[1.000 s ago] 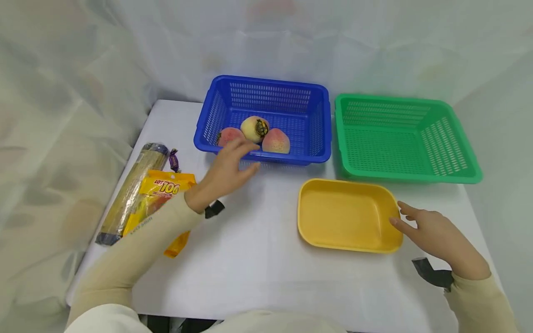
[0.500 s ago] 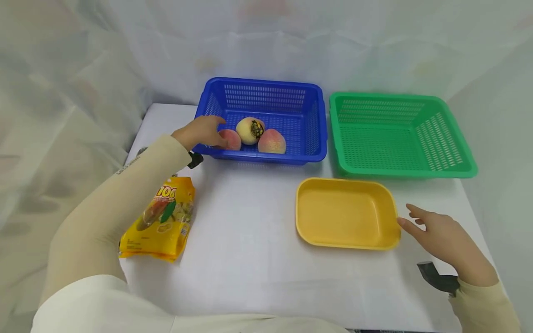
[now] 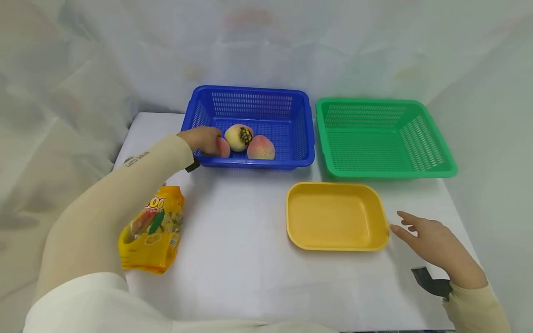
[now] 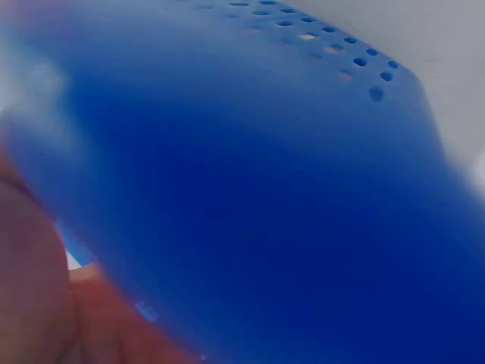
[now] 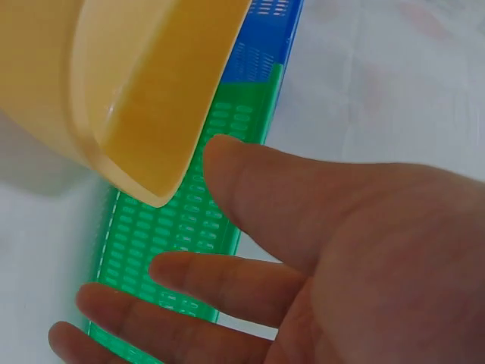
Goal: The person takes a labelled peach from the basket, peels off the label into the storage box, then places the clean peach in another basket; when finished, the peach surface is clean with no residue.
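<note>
My left hand (image 3: 203,139) reaches into the front left of the blue basket (image 3: 287,163), its fingers curled against the leftmost peach (image 3: 224,148). Part of that peach and the fingertips are hidden behind the hand. Close beside it lie a pale peach (image 3: 235,138) with a black label and a pink peach (image 3: 261,148). The left wrist view is mostly filled by the blurred blue basket wall (image 4: 250,212). On the right, my right hand (image 3: 433,243) is spread with nothing in it, its thumb near the right edge of the yellow tray (image 3: 333,217).
A green basket (image 3: 362,152) stands at the back right, beside the blue one. At the left, a yellow snack bag (image 3: 154,231) lies partly under the left forearm. Pale cloth walls (image 3: 258,46) surround the white table (image 3: 229,259).
My left hand has moved left and into the blue basket, and its fingers have curled at the leftmost peach. The right hand has drawn slightly away from the yellow tray. The view has shifted.
</note>
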The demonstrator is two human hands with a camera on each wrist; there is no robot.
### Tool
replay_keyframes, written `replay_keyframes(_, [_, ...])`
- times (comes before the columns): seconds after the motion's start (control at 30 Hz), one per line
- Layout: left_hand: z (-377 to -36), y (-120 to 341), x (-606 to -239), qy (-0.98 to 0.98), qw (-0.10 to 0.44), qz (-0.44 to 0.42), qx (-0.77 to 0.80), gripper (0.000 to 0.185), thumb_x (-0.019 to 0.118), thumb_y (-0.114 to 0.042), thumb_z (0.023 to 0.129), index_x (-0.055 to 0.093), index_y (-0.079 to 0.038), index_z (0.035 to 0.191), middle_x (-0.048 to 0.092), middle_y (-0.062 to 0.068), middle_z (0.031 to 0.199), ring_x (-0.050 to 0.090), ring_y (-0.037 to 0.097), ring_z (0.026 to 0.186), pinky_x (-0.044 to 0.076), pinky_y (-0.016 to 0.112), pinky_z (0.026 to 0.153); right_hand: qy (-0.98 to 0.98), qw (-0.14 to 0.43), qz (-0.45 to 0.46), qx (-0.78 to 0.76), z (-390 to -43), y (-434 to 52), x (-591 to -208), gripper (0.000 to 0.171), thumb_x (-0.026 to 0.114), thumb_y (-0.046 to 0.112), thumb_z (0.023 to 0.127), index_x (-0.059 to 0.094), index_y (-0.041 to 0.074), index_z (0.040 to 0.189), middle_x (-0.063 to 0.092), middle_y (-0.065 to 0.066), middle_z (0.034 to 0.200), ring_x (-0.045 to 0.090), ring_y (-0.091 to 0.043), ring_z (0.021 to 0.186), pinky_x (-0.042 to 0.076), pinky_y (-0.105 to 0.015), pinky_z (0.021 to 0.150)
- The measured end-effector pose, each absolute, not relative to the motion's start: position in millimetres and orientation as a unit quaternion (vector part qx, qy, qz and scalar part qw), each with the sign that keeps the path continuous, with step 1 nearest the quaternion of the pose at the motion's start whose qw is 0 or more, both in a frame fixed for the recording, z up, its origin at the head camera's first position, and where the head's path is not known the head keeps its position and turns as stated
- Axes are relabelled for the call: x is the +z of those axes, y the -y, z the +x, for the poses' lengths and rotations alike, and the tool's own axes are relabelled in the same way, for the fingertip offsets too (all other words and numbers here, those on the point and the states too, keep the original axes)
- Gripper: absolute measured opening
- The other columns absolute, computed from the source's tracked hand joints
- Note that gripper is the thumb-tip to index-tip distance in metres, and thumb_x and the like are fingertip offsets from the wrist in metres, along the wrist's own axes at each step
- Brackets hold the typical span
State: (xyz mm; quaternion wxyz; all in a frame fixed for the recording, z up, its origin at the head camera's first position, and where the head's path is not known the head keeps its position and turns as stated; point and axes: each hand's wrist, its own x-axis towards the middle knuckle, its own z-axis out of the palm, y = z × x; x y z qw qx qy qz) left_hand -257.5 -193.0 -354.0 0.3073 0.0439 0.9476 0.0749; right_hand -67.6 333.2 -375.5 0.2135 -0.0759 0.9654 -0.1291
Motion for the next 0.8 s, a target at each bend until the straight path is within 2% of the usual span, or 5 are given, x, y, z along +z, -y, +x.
replay_keyframes(0.27, [-258, 195, -361, -0.955, 0.282, 0.058, 0.076, 0.064, 0.057, -0.033, 0.095, 0.032, -0.001, 0.145, 0.04, 0.026, 0.145, 0.038, 0.042, 0.131, 0.028, 0.06, 0.112, -0.963, 0.224, -0.073, -0.127, -70, -333, -377, 0.072, 0.045, 0.054, 0.097, 0.039, -0.002, 0.143, 0.06, -0.03, 0.12, 0.059, -0.045, 0.105, 0.05, -0.055, 0.076])
replay_keyframes(0.47, [-258, 198, -367, -0.954, 0.286, 0.047, 0.081, 0.083, 0.057, -0.039, 0.094, 0.013, 0.003, 0.151, 0.025, 0.029, 0.153, 0.026, 0.046, 0.14, 0.022, 0.062, 0.114, -0.963, 0.222, -0.076, -0.135, -70, -331, -382, 0.071, 0.046, 0.054, 0.096, 0.04, 0.0, 0.143, 0.062, -0.028, 0.119, 0.06, -0.044, 0.104, 0.05, -0.054, 0.076])
replay_keyframes(0.6, [-256, 203, -370, -0.959, 0.263, 0.047, 0.098, 0.095, 0.062, -0.041, 0.09, 0.006, 0.004, 0.152, 0.021, 0.03, 0.154, 0.024, 0.047, 0.14, 0.022, 0.061, 0.114, -0.962, 0.226, -0.072, -0.135, -69, -331, -384, 0.072, 0.046, 0.055, 0.096, 0.04, 0.001, 0.143, 0.062, -0.027, 0.12, 0.06, -0.044, 0.105, 0.05, -0.054, 0.076])
replay_keyframes(0.67, [-255, 206, -370, -0.962, 0.245, 0.048, 0.113, 0.097, 0.065, -0.042, 0.087, 0.008, 0.003, 0.152, 0.026, 0.03, 0.152, 0.03, 0.046, 0.137, 0.025, 0.06, 0.113, -0.961, 0.23, -0.069, -0.134, -69, -331, -385, 0.072, 0.045, 0.055, 0.096, 0.04, 0.001, 0.143, 0.062, -0.028, 0.12, 0.059, -0.044, 0.106, 0.05, -0.054, 0.076])
replay_keyframes(0.8, [-253, 212, -366, -0.966, 0.202, 0.045, 0.155, 0.091, 0.071, -0.043, 0.081, 0.025, 0.001, 0.145, 0.045, 0.028, 0.138, 0.047, 0.043, 0.121, 0.039, 0.057, 0.106, -0.961, 0.235, -0.066, -0.133, -69, -332, -386, 0.073, 0.045, 0.055, 0.096, 0.038, 0.001, 0.144, 0.061, -0.028, 0.12, 0.059, -0.045, 0.106, 0.05, -0.055, 0.077])
